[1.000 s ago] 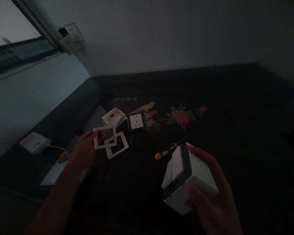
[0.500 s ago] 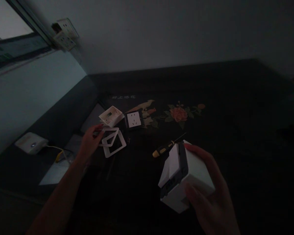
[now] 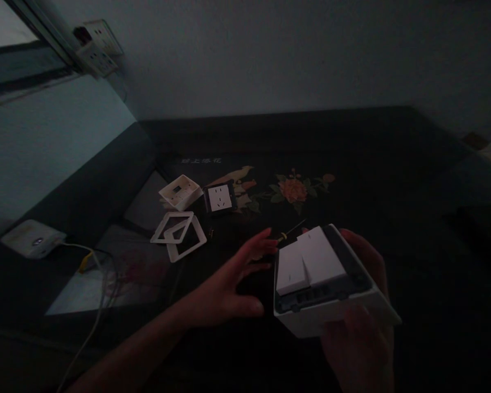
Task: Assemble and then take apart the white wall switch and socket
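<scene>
My right hand [image 3: 360,322] grips a wall switch [image 3: 311,262] seated in a white mounting box, with two white rockers set in a dark frame. The switch faces up and is tilted toward the left. Just left of it, my left hand [image 3: 245,278] is empty, its fingers and thumb spread apart. Behind the left fingertips a screwdriver [image 3: 288,234] lies mostly hidden; its thin shaft shows. Farther left, two white cover frames [image 3: 200,232] overlap on the dark table. Beyond them sit an open white back box [image 3: 180,192] and a socket module [image 3: 220,198].
A small screw [image 3: 211,232] lies right of the frames. At the far left stands a white device [image 3: 33,239] with a light and a cable [image 3: 96,314]. Sockets [image 3: 100,46] are on the wall by the window. The dark table [image 3: 372,164] bears a printed flower.
My left hand has left the white cover frame and moved right, beside the switch. My right hand has turned the switch so its rockers face up more.
</scene>
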`<control>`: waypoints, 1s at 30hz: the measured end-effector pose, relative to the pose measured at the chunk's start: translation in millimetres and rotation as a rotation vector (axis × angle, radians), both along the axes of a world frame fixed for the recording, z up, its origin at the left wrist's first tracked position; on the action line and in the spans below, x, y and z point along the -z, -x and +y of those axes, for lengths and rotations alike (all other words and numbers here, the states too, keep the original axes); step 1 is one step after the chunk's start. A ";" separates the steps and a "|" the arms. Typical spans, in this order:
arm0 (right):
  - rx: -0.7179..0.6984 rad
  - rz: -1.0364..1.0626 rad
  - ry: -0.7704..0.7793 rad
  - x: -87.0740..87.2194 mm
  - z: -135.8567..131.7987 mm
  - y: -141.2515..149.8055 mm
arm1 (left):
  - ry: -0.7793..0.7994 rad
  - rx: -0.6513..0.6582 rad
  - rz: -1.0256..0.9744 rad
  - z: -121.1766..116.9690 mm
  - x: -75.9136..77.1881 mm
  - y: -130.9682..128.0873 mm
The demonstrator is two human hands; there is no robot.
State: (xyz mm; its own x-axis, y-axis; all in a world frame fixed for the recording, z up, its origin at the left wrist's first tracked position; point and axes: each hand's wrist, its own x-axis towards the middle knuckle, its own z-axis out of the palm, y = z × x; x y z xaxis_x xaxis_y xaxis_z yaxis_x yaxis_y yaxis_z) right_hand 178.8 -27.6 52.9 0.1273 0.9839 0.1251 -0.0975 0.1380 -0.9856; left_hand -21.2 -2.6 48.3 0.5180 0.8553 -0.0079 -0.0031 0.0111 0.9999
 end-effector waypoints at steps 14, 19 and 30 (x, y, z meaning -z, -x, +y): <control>-0.416 -0.320 -0.156 0.0 6.9 3.6 | -0.109 -0.028 0.084 -15.1 -0.4 4.0; -0.348 -0.589 -0.138 -2.1 36.8 -14.1 | -0.269 -0.234 0.132 -2.1 -1.0 17.0; -0.606 -1.456 -0.552 20.5 86.8 13.1 | -0.606 -0.479 0.481 11.3 28.7 10.9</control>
State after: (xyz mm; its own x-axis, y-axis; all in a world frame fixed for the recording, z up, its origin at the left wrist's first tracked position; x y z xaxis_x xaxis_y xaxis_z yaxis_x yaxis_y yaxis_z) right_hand 165.8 59.2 32.4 -0.7559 0.6447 0.1144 0.6294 0.7636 -0.1443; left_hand -32.1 8.8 19.6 0.1628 0.9065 0.3897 0.5473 -0.4116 0.7288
